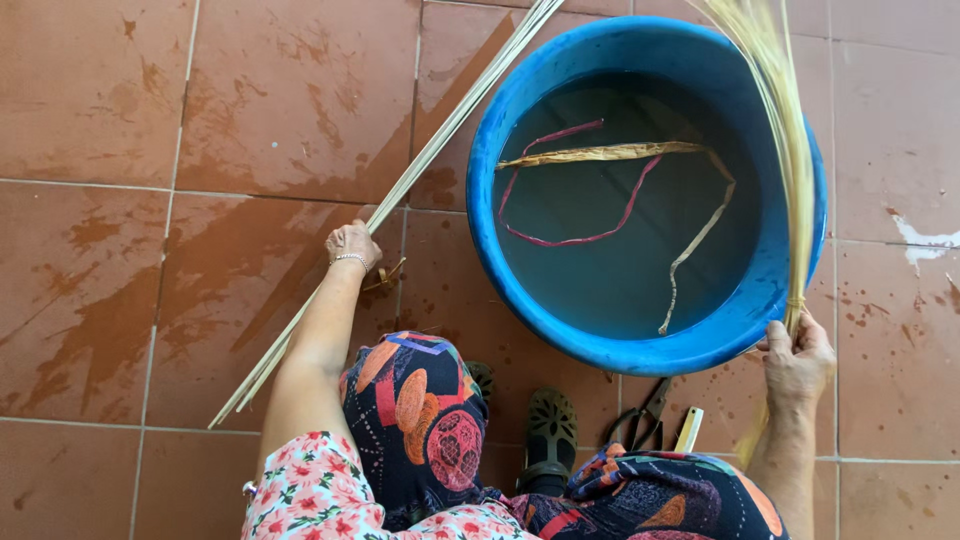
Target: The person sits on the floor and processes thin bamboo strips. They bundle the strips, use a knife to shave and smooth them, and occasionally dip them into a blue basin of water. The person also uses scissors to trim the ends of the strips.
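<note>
The tiled floor (pixel 120 120) was terracotta, with dark wet patches to the left of the tub. A round blue plastic tub (pixel 490 200) stood on it and held water, in which floated a pale flattened leaf strip (pixel 600 153), a thin reddish strand (pixel 570 240) and a narrow tan strip (pixel 700 235). A long bundle of pale splints (pixel 440 135) lay diagonally across the floor, passing just beside the tub's left rim. A sheaf of yellow straw fibres (pixel 785 120) hung over the tub's right rim. The left hand (pixel 352 243), wearing a bracelet, was closed around the splint bundle near its middle. The right hand (pixel 798 360) was clamped on the sheaf at its tied point, just outside the rim. Dark scissors (pixel 645 415) and a pale-handled tool (pixel 689 428) lay on the floor between the knees, near a dark sandal (pixel 550 425)
</note>
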